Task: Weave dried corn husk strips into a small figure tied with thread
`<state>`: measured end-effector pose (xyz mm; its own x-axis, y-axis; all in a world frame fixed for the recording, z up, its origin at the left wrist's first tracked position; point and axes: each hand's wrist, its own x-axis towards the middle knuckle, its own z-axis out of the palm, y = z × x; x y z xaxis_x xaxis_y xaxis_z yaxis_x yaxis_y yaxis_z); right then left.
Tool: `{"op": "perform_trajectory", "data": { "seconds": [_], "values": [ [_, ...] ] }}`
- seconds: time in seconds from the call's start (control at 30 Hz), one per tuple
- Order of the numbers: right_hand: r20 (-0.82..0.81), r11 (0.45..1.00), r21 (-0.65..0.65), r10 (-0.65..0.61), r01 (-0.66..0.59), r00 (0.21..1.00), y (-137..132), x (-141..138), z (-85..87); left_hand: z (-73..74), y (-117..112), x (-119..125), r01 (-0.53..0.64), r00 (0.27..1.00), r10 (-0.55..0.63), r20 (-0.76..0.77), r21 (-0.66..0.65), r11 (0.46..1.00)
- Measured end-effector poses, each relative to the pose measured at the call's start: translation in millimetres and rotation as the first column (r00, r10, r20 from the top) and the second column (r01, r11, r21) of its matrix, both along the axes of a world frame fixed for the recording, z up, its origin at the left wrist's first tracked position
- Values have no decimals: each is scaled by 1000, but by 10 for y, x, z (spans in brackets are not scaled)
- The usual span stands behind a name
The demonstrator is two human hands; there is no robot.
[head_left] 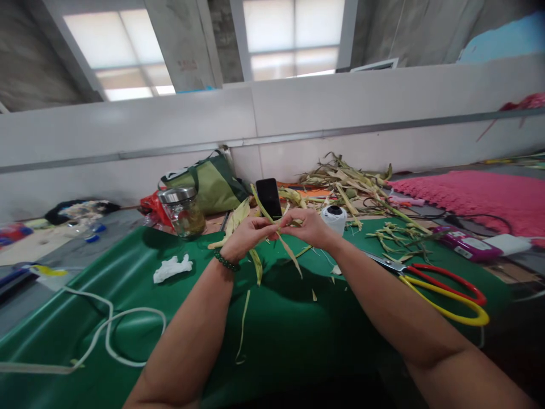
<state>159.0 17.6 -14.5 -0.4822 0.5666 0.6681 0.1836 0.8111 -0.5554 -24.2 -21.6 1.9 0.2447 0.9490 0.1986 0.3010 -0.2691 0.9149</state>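
My left hand [247,236] and my right hand [310,226] meet above the green table cover [276,335], both pinched on long yellow-green leaf strips [272,227]. The strips fan out above and hang below my fingers; one thin strip [243,324] trails down toward me. A dark bead bracelet [225,262] sits on my left wrist. Behind my hands a black phone [269,197] stands upright.
Red and yellow handled scissors [443,287] lie at the right. A heap of leaves [353,182] is at the back, with a white twine spool [334,217], glass jar [183,211], green bag [210,183], crumpled tissue [172,268], white cord [106,329] and pink mat [472,196].
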Motion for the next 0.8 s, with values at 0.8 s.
{"op": "perform_trajectory", "data": {
  "seconds": [0.8],
  "values": [
    [263, 991, -91, -71, 98, 962, -183, -210, -39, -159, 125, 51, -212, 953, 176, 248, 125, 969]
  ]
}}
